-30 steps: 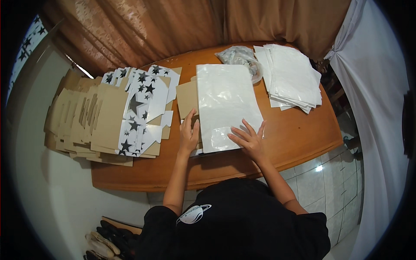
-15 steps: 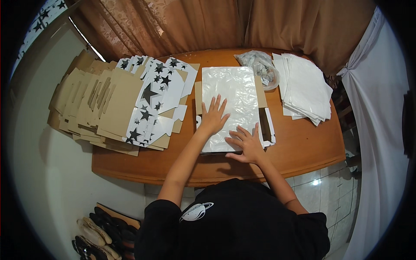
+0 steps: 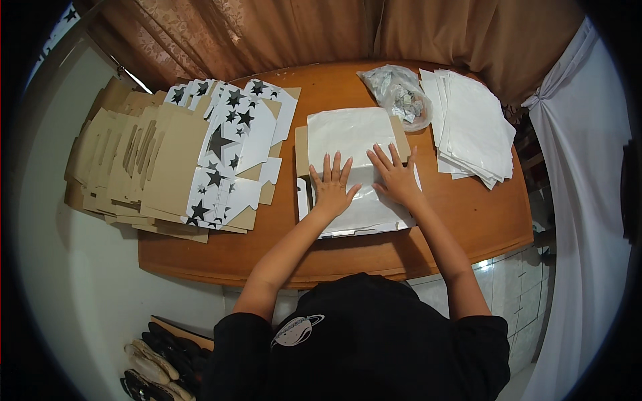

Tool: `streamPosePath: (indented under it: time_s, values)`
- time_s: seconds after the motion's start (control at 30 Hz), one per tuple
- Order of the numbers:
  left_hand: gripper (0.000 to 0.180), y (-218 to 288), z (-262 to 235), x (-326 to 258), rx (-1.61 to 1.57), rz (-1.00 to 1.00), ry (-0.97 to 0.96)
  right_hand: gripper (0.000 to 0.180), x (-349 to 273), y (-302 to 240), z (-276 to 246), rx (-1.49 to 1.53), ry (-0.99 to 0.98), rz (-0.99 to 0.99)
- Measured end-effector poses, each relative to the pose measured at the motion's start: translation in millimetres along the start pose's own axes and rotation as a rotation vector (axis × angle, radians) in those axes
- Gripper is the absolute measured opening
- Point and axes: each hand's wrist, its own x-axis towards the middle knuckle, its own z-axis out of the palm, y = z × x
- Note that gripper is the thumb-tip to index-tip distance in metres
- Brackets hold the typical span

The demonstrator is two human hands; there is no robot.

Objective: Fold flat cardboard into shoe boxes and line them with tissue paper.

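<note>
A glossy white sheet covers an open cardboard box in the middle of the table. Brown box edges stick out on both sides of the sheet, and a white edge shows along the front. My left hand rests flat on the sheet with fingers spread. Beside it, my right hand also presses flat on the sheet, its fingers apart. Around both hands the sheet dips. What lies under it, inside the box, is hidden.
A wooden table carries everything. Flattened cardboard boxes with black stars on white lie piled at the left. A clear plastic bag of small crumpled pieces sits behind the box. White sheets are stacked at the right. Curtains hang behind.
Both hands have moved farther forward, the right one most, and now press side by side. The sheet has sunk in the middle and lost its flat lie over the box.
</note>
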Motion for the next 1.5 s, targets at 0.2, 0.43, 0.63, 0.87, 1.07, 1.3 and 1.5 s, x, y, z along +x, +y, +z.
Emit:
streamPosePath:
  time_s: [0.2, 0.43, 0.63, 0.87, 1.07, 1.3, 1.5]
  values:
    - [0.077, 0, -8, -2, 0.005, 0.032, -0.063, 0.093, 1, -2, 9, -0.063, 0.071, 0.033]
    - [0.075, 0, -51, -5, 0.123, 0.160, -0.313, 0.095, -9, 0, 6, -0.055, 0.008, 0.043]
    - [0.066, -13, -42, -11, 0.381, 0.612, -0.608, 0.094, -15, -1, 2, -0.088, -0.002, 0.024]
    - [0.063, -19, -21, -19, 0.293, 0.570, -0.803, 0.089, -17, -10, -20, 0.007, -0.049, -0.037]
    - [0.068, -5, -39, -12, 0.180, 0.415, -1.089, 0.082, -27, -15, -12, 0.242, -0.191, -0.443]
    - [0.081, -6, -34, -20, 0.166, 0.374, -1.070, 0.110, -22, -13, 23, 0.173, -0.807, -0.149]
    - [0.084, 6, -52, -17, 0.178, 0.309, -1.153, 0.120, -13, -16, 14, 0.101, -0.907, -0.178]
